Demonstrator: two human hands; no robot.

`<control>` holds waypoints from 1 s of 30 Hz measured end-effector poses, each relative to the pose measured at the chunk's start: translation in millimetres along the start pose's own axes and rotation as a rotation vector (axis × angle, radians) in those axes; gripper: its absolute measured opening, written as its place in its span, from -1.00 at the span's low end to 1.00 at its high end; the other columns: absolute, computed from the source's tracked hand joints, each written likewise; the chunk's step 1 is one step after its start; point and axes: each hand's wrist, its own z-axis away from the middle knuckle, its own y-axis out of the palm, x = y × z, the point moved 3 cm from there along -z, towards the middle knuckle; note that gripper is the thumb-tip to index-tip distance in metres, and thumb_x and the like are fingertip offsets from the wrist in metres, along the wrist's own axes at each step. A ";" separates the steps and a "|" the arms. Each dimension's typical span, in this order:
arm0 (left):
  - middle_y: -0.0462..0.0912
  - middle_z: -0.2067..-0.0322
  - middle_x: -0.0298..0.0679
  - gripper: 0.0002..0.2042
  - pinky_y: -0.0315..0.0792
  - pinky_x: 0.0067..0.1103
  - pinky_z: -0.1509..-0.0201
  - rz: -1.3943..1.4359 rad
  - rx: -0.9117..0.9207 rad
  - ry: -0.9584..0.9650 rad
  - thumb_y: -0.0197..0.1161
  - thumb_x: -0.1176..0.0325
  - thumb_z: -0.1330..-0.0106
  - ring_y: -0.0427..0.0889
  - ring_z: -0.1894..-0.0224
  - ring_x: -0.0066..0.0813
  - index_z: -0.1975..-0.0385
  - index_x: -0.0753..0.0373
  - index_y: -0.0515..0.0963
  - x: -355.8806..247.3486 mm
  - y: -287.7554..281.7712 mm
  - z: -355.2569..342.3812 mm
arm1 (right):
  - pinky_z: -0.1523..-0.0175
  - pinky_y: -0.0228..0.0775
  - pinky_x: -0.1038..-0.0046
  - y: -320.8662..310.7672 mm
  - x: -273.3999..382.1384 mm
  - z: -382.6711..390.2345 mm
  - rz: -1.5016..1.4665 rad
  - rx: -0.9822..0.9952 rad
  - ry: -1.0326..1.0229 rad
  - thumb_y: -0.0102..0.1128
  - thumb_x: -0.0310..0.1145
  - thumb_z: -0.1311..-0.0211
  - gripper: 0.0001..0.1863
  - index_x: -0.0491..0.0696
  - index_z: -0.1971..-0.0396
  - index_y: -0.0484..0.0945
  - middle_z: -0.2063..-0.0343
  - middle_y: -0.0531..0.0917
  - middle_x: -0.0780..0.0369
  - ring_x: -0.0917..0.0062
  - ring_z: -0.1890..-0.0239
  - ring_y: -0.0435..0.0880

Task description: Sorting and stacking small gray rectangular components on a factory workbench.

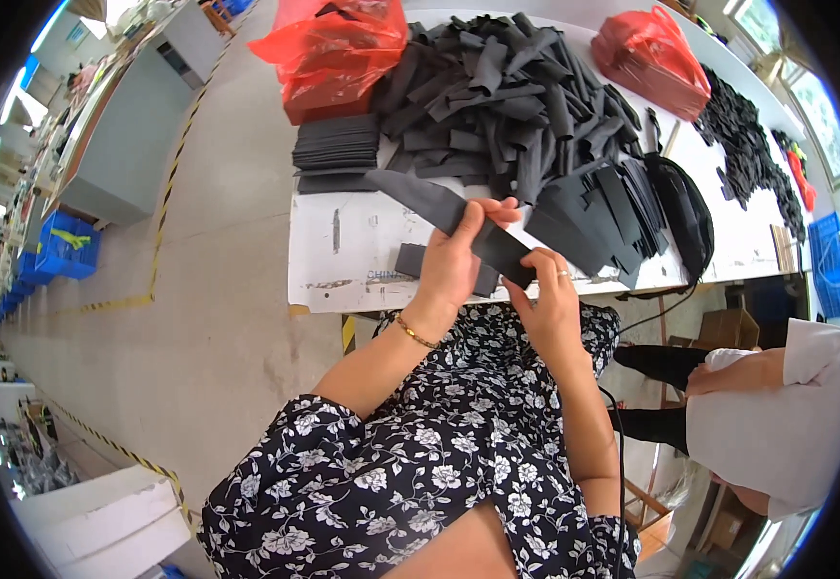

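A long dark grey fabric strip (420, 200) is stretched slantwise between my hands above the table's front edge. My left hand (451, 262) grips it near the middle, thumb on top. At its near right end, my right hand (553, 301) pinches it between thumb and fingers. Under my hands another dark grey piece (410, 259) lies on the white table (318, 227), partly hidden. A neat stack of grey strips (335, 145) stands to the left. Beyond my hands rises a large loose heap of curled grey strips (497, 96). Flat grey pieces (584, 222) lie fanned out at the right.
Red plastic bags stand at the back left (328, 58) and back right (649, 60). A rounded black object (685, 217) lies right of the fanned pieces, with a cable nearby. Another person (767, 415) is close on my right. Blue crates (65, 246) sit on the floor at left.
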 end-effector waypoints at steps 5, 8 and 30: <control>0.64 0.10 -0.06 -0.70 0.42 -0.44 -0.17 0.171 0.024 -0.081 0.04 0.18 -0.48 0.58 -0.05 -0.32 0.13 0.33 0.52 25.2 7.1 7.8 | 0.17 0.46 0.19 18.3 0.0 -15.8 -0.054 0.095 -0.026 0.33 -0.61 0.00 -0.62 -0.15 0.18 0.38 0.19 0.51 0.03 0.08 0.18 0.56; 0.65 0.10 -0.07 -0.71 0.41 -0.41 -0.20 0.144 -0.023 -0.096 0.04 0.18 -0.48 0.56 -0.09 -0.28 0.11 0.31 0.51 19.9 -1.5 4.1 | 0.15 0.47 0.19 17.1 -2.1 -11.2 0.004 0.104 -0.057 0.32 -0.61 0.01 -0.60 -0.16 0.16 0.37 0.17 0.52 0.02 0.08 0.16 0.57; 0.68 0.31 -0.16 -0.69 0.49 -0.44 -0.07 0.267 -0.157 0.033 0.12 0.16 -0.44 0.67 0.16 -0.26 0.13 0.34 0.52 12.2 12.4 0.5 | 0.27 0.45 0.43 11.3 -15.6 -22.9 -0.175 0.040 -0.047 0.25 -0.63 -0.11 -0.88 -0.16 0.38 0.50 0.29 0.63 0.15 0.30 0.36 0.62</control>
